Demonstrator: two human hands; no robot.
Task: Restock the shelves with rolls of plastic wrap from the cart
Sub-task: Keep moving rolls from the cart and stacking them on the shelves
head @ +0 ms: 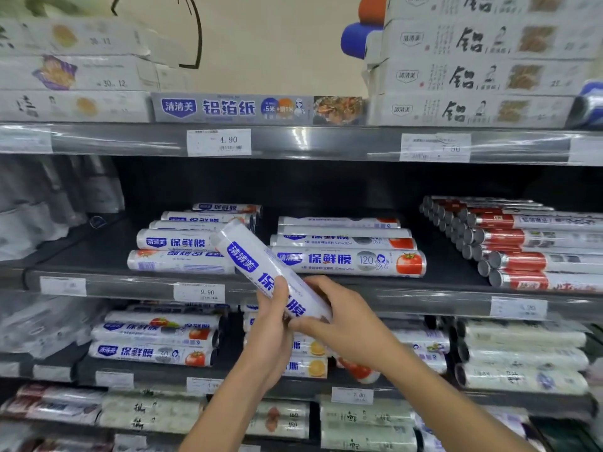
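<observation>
Shop shelving, dark grey metal, several tiers with clear price-label strips along the front edges; cream wall behind the top tier.

Item in hand: one white cylindrical roll of plastic wrap with blue lettering (pixel 261 269), tilted, its far end raised toward the middle shelf (pixel 456 265), its near end low in front of that shelf's front edge. Left hand (pixel 272 321) curled around the lower part of the roll, thumb up along its side. Right hand (pixel 339 318) closed on the near end, fingers wrapped from the right.

Stock on middle shelf: left stack of matching white rolls (pixel 182 246), lying lengthwise along the front edge; centre stack of white rolls with a tomato picture (pixel 346 256); row of red-and-silver rolls (pixel 522 249) at the right end. Bare shelf shows to the left of the left stack and behind both white stacks.

Upper tier: long grey-and-white cartons of foil (pixel 257 107).

Handling note: the held roll appears to belong with the left stack. Level it first so it lies parallel to the front edge, label outward and upright as its neighbours. Set it on top or behind rather than pushing, since round rolls would likely shift. The cart is not in view.
</observation>
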